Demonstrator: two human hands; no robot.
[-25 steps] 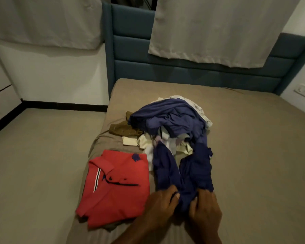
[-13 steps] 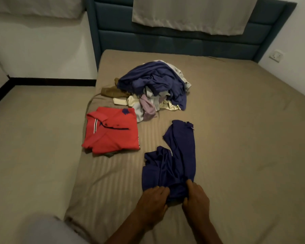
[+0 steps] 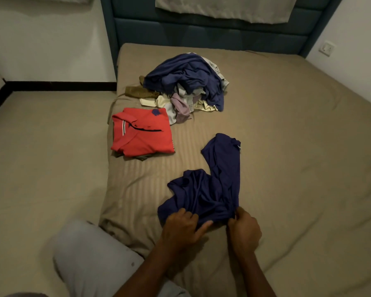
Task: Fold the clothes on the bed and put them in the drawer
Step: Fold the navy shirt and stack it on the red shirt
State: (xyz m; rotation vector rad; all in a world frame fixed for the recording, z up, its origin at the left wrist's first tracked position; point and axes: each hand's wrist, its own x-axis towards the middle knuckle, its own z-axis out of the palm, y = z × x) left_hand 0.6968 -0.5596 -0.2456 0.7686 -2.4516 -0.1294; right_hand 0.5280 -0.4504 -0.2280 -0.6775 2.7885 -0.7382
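I see the left hand (image 3: 181, 227) and the right hand (image 3: 243, 229) both pinching the near hem of the navy garment (image 3: 212, 189), which lies crumpled on the bed (image 3: 298, 146) (one long part stretches toward 12 o'clock). At 10 o'clock from it sits the folded red polo (image 3: 141, 133). Beyond, near 12 o'clock, is the unfolded clothes pile (image 3: 186, 82), just touching the polo's far corner.

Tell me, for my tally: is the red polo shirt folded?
Folded: the red polo shirt lies as a neat flat rectangle, collar up, on the bed.
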